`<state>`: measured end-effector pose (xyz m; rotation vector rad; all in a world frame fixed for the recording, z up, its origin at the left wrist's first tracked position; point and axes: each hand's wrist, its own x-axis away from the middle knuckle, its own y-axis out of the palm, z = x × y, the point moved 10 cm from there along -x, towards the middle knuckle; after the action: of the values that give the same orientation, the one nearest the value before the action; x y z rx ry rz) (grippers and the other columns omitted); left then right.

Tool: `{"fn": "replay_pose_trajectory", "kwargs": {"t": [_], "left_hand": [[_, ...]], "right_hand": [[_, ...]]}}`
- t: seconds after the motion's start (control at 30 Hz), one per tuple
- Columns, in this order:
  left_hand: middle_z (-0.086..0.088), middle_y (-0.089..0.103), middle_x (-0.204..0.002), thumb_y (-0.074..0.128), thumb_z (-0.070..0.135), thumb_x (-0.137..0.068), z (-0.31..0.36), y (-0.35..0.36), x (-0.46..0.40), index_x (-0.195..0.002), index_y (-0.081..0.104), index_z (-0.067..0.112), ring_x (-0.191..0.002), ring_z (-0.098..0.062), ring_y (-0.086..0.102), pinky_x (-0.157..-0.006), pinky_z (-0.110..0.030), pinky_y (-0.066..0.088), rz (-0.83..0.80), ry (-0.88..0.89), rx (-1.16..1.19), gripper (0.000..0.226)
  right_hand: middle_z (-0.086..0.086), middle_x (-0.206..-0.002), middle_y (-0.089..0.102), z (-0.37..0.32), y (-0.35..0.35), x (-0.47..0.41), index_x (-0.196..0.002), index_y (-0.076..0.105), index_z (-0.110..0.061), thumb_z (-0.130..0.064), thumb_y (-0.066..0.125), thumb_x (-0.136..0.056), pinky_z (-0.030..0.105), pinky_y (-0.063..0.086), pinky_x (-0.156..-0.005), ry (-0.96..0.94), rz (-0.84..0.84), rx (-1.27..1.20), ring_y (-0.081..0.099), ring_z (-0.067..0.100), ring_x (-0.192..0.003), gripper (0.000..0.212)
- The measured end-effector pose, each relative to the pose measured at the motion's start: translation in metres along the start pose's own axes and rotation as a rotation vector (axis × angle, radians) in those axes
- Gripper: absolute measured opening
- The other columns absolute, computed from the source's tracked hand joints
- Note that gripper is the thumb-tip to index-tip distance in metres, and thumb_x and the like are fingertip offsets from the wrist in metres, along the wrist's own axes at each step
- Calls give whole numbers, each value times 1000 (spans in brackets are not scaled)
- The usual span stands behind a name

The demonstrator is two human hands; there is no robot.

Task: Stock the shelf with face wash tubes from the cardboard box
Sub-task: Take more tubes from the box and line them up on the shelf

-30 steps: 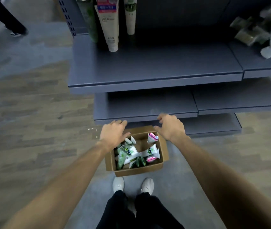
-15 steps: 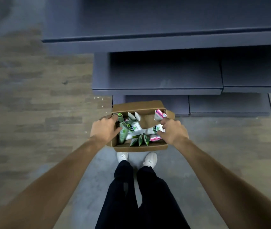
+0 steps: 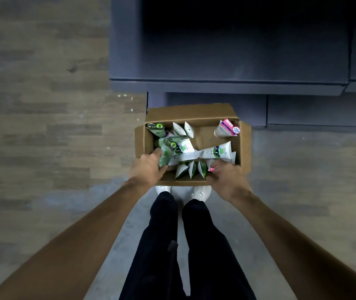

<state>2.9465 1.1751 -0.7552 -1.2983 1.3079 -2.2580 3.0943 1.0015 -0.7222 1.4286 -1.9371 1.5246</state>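
An open cardboard box (image 3: 191, 114) sits on the floor in front of my feet, with several face wash tubes lying loose in it. My left hand (image 3: 146, 169) reaches in at the near left corner, its thumb and fingers closed around a green tube (image 3: 168, 150). At the near right corner, the fingers of my right hand (image 3: 226, 179) curl around the end of a pink-and-white tube (image 3: 212, 168). A white tube with a green label (image 3: 217, 152) lies across the middle. Another pink-and-white tube (image 3: 226, 129) leans in the far right corner.
A dark grey shelf board (image 3: 226, 87) juts out just beyond the box, with a lower board (image 3: 324, 111) under it, close to the box's far wall. My white shoes (image 3: 200, 192) touch the box's near side. Wood-look flooring (image 3: 53, 126) spreads to the left and right.
My view has tipped down, so the stocked upper shelf has left the frame. Both hands moved from the box's far rim to its near corners and closed on tubes.
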Motion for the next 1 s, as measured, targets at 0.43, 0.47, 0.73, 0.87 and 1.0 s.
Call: {"fn": "replay_pose_trajectory", "kwargs": {"t": [0.43, 0.47, 0.73, 0.87, 1.0], "left_hand": [[-16, 51, -125, 73, 13, -81, -23, 82, -65, -124, 33, 8, -111, -34, 57, -85, -37, 46, -166, -243, 207, 59], [-16, 50, -126, 73, 11, -81, -24, 84, -66, -126, 33, 8, -111, -33, 57, -85, -36, 46, -152, -249, 223, 60], [-17, 38, -141, 65, 5, -86, -26, 83, -83, -139, 34, 9, -128, -30, 44, -103, -36, 40, -134, -278, 267, 62], [-14, 54, -126, 75, 19, -81, -22, 85, -83, -131, 40, 16, -116, -31, 55, -95, -38, 49, -193, -229, 228, 61], [-11, 62, -120, 70, 19, -86, -14, 84, -78, -127, 47, 20, -109, -31, 60, -90, -39, 51, -153, -87, 141, 47]], "right_hand": [[3, -117, 69, -30, 36, -60, -123, 60, -15, -18, 61, -92, 39, 51, -95, -200, 95, -55, 63, 18, -110, 32], [3, -118, 68, -36, 38, -65, -124, 59, -15, -17, 61, -92, 40, 51, -95, -211, 101, -57, 62, 19, -111, 32], [8, -111, 69, -70, 40, -92, -123, 57, -16, -12, 58, -92, 38, 53, -86, -220, 184, 47, 65, 26, -103, 32], [10, -111, 68, -59, 44, -106, -124, 56, -17, -12, 53, -95, 31, 47, -76, -143, 192, 196, 64, 32, -101, 30], [11, -105, 68, -54, 50, -112, -125, 51, -18, -19, 53, -97, 29, 35, -67, -154, 173, 309, 64, 34, -98, 28]]}}
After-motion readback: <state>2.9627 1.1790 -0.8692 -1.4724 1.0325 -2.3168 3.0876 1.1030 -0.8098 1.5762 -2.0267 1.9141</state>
